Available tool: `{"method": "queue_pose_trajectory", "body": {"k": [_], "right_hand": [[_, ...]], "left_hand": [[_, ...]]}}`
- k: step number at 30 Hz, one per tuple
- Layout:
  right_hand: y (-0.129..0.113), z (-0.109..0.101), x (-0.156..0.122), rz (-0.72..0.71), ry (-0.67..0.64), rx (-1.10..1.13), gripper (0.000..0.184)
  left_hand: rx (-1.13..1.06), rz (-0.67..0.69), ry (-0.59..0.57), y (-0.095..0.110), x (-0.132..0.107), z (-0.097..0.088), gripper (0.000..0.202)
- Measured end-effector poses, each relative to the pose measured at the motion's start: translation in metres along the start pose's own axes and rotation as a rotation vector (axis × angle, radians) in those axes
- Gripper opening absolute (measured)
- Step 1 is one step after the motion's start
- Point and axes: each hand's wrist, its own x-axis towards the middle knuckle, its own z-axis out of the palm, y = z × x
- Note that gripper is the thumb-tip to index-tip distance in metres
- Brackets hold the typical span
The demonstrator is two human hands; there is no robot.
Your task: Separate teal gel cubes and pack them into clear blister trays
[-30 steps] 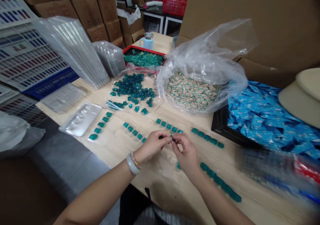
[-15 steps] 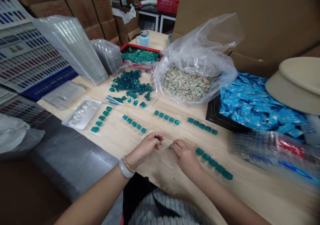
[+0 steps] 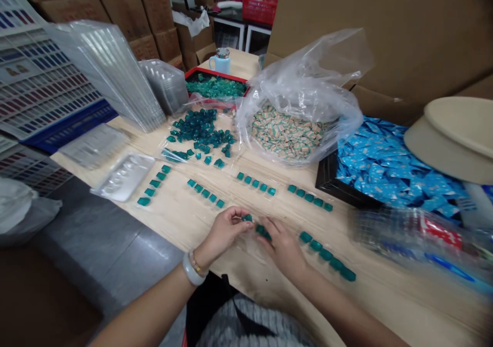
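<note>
My left hand (image 3: 225, 230) pinches a small teal gem (image 3: 247, 217) just above the wooden table (image 3: 181, 218). My right hand (image 3: 282, 245) rests beside it, its fingertips pressed on further teal gems (image 3: 262, 231) lying on the table. Rows of the same gems lie around the hands: a row (image 3: 326, 255) to the right of my right hand, and three rows (image 3: 205, 193) farther back. A loose heap of teal gems (image 3: 200, 130) sits on clear plastic behind them.
A clear bag of small beige packets (image 3: 287, 134) stands at centre back, with a black tray of blue sachets (image 3: 389, 170) to its right. Clear blister trays (image 3: 125, 175) and stacked trays (image 3: 110, 72) are at left. A red tray (image 3: 215, 85), a mug (image 3: 222, 60) and cardboard boxes stand behind.
Both hands came down from mid-air to the table near the front edge. The pinched gems now sit at or on the surface between the hands.
</note>
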Motion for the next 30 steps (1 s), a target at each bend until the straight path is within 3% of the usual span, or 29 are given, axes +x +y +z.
{"method": "queue_pose_trajectory", "body": {"k": [4,7,11,15,19,25,30], "right_hand": [[-0.011,-0.013,0.006,0.139,0.037,0.471,0.026],[-0.02,-0.009,0.009,0.271,0.014,0.791,0.017],[-0.026,0.002,0.004,0.471,0.078,1.006,0.018],[-0.032,0.005,-0.003,0.596,0.166,1.038,0.02],[-0.041,0.004,-0.007,0.572,0.24,0.967,0.015],[-0.044,0.008,-0.009,0.599,0.258,0.906,0.012],[-0.043,0.009,-0.015,0.519,0.218,0.82,0.008]], "left_hand": [[-0.164,-0.049,-0.07,0.004,-0.005,0.01,0.029],[-0.295,-0.09,-0.019,0.001,-0.007,0.018,0.028],[-0.423,-0.109,0.03,-0.005,-0.013,0.023,0.033],[-0.461,-0.158,0.021,-0.011,-0.02,0.021,0.035],[-0.404,-0.195,-0.045,-0.012,-0.023,0.018,0.03],[-0.134,-0.018,0.023,-0.012,-0.027,0.02,0.024],[-0.084,-0.101,-0.125,-0.011,-0.03,0.015,0.023]]}}
